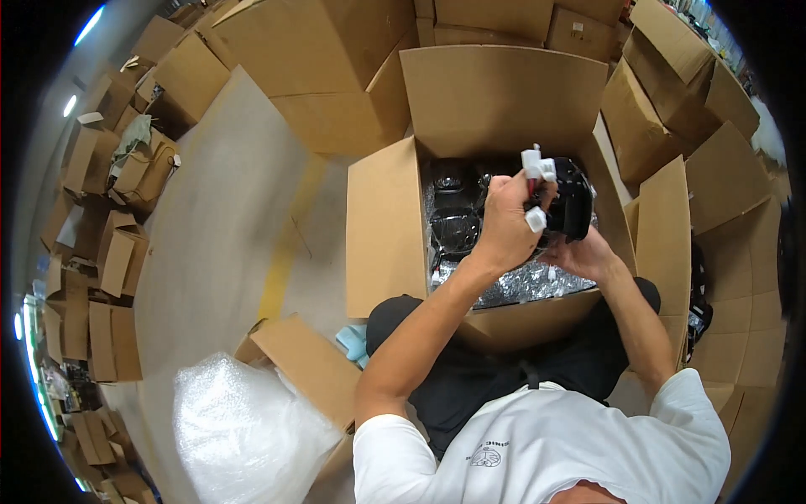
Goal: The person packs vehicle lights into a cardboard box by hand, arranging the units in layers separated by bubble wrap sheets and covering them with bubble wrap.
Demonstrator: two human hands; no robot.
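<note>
Over an open cardboard box (383,231) between my knees, both my hands hold a glossy black moulded part (574,200). White plug connectors (536,161) on red and dark wires stick out of it. The fingers of my left hand (509,220) are closed around its wired side, hiding some of the leads. My right hand (590,254) grips it from below at the right, its fingertips partly hidden. Inside the box lie several similar black parts (456,232), with silvery bubble wrap (537,283) along the near side.
A large bundle of clear bubble wrap (243,420) lies by a smaller carton (306,365) at lower left. A light blue object (353,343) sits beside my left knee. Stacked cartons (327,50) stand behind the box, with an open carton (739,294) at right.
</note>
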